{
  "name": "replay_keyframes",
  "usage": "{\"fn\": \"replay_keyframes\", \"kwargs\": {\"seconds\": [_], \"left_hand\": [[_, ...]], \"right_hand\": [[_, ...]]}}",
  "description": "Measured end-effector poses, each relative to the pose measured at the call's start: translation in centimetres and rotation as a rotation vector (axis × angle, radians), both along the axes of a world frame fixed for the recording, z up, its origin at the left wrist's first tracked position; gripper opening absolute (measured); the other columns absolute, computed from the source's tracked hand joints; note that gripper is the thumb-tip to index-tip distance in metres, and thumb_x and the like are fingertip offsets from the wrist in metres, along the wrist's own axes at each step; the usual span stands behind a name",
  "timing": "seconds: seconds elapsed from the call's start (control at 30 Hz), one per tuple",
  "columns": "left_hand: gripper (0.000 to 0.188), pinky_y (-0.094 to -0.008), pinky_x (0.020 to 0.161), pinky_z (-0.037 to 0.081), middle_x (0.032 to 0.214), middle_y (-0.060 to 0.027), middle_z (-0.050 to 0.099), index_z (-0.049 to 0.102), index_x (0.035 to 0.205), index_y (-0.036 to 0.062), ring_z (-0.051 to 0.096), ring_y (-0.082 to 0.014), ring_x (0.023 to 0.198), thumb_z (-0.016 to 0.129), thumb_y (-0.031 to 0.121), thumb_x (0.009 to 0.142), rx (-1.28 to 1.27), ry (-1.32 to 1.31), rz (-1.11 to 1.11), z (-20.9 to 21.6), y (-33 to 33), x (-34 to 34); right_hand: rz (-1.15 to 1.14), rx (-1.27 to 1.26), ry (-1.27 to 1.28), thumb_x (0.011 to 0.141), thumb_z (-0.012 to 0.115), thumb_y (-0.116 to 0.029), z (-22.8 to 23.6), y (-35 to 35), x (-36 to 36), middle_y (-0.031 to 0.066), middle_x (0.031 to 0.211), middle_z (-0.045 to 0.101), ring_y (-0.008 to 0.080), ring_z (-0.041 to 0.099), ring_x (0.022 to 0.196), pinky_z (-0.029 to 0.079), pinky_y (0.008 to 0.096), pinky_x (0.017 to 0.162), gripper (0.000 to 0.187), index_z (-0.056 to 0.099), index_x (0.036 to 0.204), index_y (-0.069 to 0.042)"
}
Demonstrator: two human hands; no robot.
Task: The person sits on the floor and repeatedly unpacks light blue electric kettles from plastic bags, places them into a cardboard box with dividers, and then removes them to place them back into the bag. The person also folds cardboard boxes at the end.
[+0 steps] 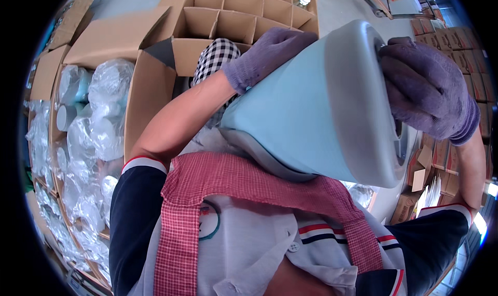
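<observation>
Head view: blue container in half-curled grip of left hand and right hand, near carton with bottle

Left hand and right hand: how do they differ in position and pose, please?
The left hand lies against the blue side of the tub; the right hand is at its wide grey end. The right hand's bent fingers show plainly, while the left hand's fingertips are hard to make out. Both wear purple-grey gloves.
</observation>
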State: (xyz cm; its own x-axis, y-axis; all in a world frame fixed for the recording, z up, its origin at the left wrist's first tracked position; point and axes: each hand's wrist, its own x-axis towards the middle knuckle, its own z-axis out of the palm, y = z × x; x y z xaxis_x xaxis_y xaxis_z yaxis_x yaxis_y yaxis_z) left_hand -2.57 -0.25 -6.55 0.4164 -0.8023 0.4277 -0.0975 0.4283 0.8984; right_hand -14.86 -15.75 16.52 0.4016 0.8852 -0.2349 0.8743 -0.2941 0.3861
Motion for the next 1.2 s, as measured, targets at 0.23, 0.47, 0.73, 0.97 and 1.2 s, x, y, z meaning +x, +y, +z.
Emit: {"fn": "replay_keyframes", "kwargs": {"seconds": [0.23,0.47,0.73,0.97,1.2], "left_hand": [[0.045,-0.0336,0.101,0.040,0.125,-0.0120,0.058,0.054,0.129,0.0032,0.055,-0.0219,0.116,0.055,0.029,0.092,0.233,0.036,0.226,0.2,6.8,0.7],[0.029,-0.0372,0.082,0.049,0.092,-0.0110,0.064,0.065,0.105,0.0053,0.063,-0.0240,0.089,0.066,0.021,0.081,0.671,-0.460,0.044,-1.7,13.9,0.0],[0.042,-0.0364,0.082,0.049,0.101,-0.0123,0.063,0.062,0.107,0.0026,0.062,-0.0310,0.094,0.073,0.011,0.068,0.276,-0.825,0.598,0.8,8.7,3.2],[0.050,-0.0377,0.095,0.046,0.122,-0.0161,0.058,0.054,0.125,0.0017,0.056,-0.0311,0.113,0.068,0.024,0.083,0.397,-0.714,0.430,-6.8,17.6,1.8],[0.045,-0.0363,0.095,0.045,0.121,-0.0111,0.059,0.051,0.128,0.0031,0.057,-0.0219,0.110,0.062,0.023,0.090,0.523,-0.680,0.566,-6.3,14.9,0.5]], "right_hand": [[-0.794,0.408,0.313,0.088,0.051,-0.031,-2.4,-5.1,-0.1,0.0117,0.091,0.058,0.0262,0.058,0.077,0.047,0.0351,0.072,0.038,0.061,0.100,0.004],[-0.897,1.182,0.062,0.097,0.044,-0.040,-11.2,-5.1,-0.5,0.0124,0.117,0.064,0.0186,0.061,0.104,0.045,0.0282,0.091,0.053,0.056,0.125,0.003],[-0.948,1.323,-0.172,0.093,0.055,-0.029,-15.4,-5.8,5.0,0.0073,0.091,0.067,0.0105,0.057,0.084,0.046,0.0262,0.079,0.039,0.063,0.111,0.004],[-1.131,1.546,-0.257,0.095,0.054,-0.030,-27.9,-13.4,4.9,0.0112,0.091,0.065,0.0171,0.058,0.084,0.047,0.0310,0.078,0.036,0.060,0.110,0.002],[-0.921,1.193,-0.034,0.099,0.042,-0.027,-35.5,-10.6,9.8,0.0156,0.119,0.061,0.0216,0.061,0.107,0.047,0.0359,0.094,0.035,0.055,0.121,-0.003]]}}
